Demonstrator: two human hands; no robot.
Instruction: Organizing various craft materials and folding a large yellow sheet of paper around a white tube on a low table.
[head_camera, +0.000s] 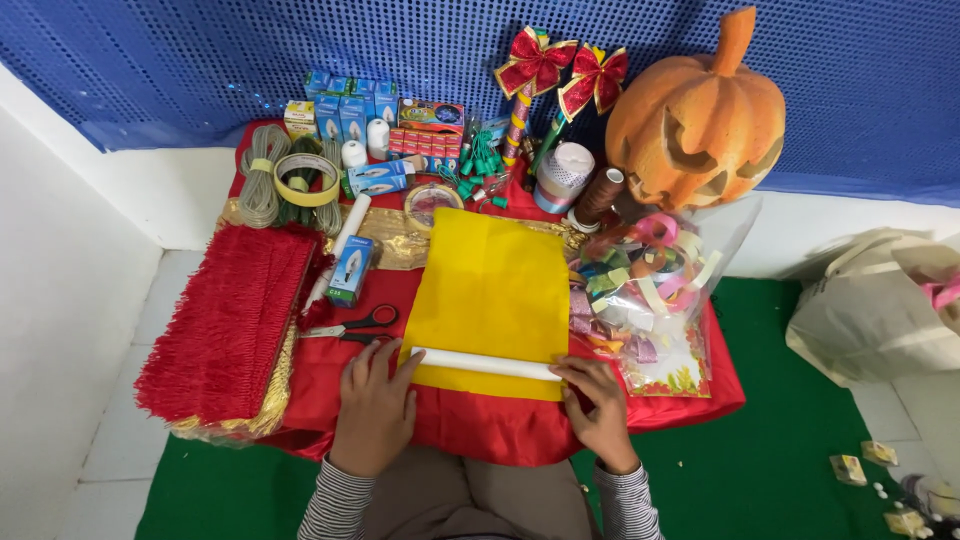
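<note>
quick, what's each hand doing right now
Left hand: open, flat, fingertips on the white roll's left end.
Right hand: open, fingertips pressing the roll's right end on the yellow sheet.

Up beyond the left hand, a small blue-and-white box lies by the scissors. Farther up, a row of upright blue boxes lines the back, a red flat carton beside them. Just right of the right hand, a clear plastic bag bulges with coloured ribbon.
</note>
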